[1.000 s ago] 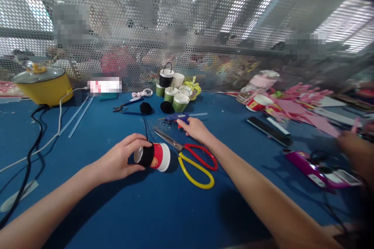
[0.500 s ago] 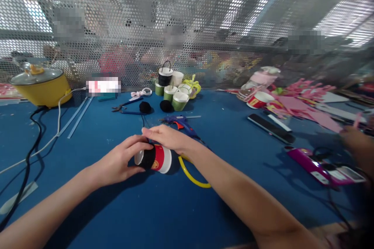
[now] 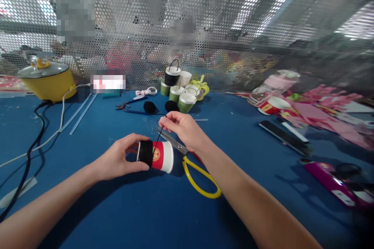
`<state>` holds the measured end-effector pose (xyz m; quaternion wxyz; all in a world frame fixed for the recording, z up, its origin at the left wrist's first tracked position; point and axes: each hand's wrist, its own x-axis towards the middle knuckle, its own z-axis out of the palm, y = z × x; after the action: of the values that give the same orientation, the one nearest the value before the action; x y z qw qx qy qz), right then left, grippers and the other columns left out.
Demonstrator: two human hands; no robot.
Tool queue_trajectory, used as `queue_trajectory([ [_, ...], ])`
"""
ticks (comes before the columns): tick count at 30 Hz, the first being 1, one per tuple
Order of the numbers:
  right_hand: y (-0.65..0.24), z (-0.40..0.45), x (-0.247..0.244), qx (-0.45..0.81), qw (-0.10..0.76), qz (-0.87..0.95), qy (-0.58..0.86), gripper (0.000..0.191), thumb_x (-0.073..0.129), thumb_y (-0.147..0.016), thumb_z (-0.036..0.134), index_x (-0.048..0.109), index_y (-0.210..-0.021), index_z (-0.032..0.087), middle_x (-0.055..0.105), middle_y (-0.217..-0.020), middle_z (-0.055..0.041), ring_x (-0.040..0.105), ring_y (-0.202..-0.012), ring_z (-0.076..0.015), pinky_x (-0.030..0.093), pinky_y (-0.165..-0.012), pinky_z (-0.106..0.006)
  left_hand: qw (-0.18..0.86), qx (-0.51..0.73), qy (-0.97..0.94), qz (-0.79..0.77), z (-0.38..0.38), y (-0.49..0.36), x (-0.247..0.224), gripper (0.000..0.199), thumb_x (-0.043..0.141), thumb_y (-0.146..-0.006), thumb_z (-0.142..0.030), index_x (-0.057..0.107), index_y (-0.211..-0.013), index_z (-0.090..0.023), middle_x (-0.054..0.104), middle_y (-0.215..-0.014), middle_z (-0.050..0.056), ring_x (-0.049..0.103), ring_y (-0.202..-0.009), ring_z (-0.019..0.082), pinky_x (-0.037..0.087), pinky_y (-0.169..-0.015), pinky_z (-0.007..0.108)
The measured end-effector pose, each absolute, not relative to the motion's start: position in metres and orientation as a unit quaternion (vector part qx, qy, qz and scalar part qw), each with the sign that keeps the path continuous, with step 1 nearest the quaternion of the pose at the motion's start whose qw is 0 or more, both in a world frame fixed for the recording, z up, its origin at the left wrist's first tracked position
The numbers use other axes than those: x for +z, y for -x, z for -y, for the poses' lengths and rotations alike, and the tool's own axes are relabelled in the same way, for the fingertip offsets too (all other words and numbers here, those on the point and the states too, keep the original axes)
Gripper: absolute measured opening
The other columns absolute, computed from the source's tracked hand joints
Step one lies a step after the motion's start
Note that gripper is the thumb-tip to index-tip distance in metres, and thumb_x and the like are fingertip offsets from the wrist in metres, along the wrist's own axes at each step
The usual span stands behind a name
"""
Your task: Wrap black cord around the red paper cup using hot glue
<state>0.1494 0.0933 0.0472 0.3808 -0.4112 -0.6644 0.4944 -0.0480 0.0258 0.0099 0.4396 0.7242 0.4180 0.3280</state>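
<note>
My left hand point(image 3: 124, 157) grips a red and white paper cup point(image 3: 167, 156) by its bottom end; the cup lies sideways just above the table. Black yarn point(image 3: 145, 153) is wound round the bottom half of the cup. From the wrapped part a strand of black yarn point(image 3: 158, 138) runs up to my right hand point(image 3: 182, 128), which pinches it between thumb and fingers. Scissors with yellow handles point(image 3: 201, 184) lie on the table under my right wrist. Two black yarn balls point(image 3: 150, 107) rest farther back.
Pliers point(image 3: 124, 106) lie behind my left hand. Green and black wrapped cups point(image 3: 187, 102) stand at the back. On the left is a yellow electric pot point(image 3: 48, 83) with cords. At right are a black phone-like slab point(image 3: 282, 137), a purple power strip point(image 3: 327, 181) and pink pieces point(image 3: 324, 118).
My right hand has lifted away from the cup, drawing the yarn strand up and back. The scissors show more now. The view has turned slightly left, and the other person's hand at right is gone.
</note>
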Motion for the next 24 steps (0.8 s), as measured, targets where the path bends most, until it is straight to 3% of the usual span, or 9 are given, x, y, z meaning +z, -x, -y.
queue_trajectory([
  [6, -0.147, -0.094, 0.043, 0.459, 0.37, 0.693, 0.414, 0.027, 0.058, -0.074, 0.043, 0.053, -0.065, 0.017, 0.054, -0.062, 0.0017, 0.041, -0.054, -0.0088, 0.034, -0.054, -0.026, 0.456, 0.298, -0.726, -0.42, -0.023, 0.046, 0.01, 0.052, 0.071, -0.069, -0.033, 0.05, -0.113, -0.015, 0.059, -0.103, 0.007, 0.062, -0.09, 0.021, 0.052, -0.084, 0.038],
  [24, -0.142, -0.087, 0.035, 0.478, 0.276, 0.715, 0.429, 0.022, 0.057, -0.077, 0.034, 0.054, -0.063, 0.017, 0.053, -0.06, 0.0028, 0.044, -0.057, -0.0097, 0.034, -0.058, -0.026, 0.237, 0.319, -0.862, -0.314, -0.02, 0.049, 0.009, 0.049, 0.067, -0.077, -0.033, 0.046, -0.118, -0.019, 0.054, -0.117, 0.013, 0.054, -0.11, 0.023, 0.049, -0.092, 0.037],
])
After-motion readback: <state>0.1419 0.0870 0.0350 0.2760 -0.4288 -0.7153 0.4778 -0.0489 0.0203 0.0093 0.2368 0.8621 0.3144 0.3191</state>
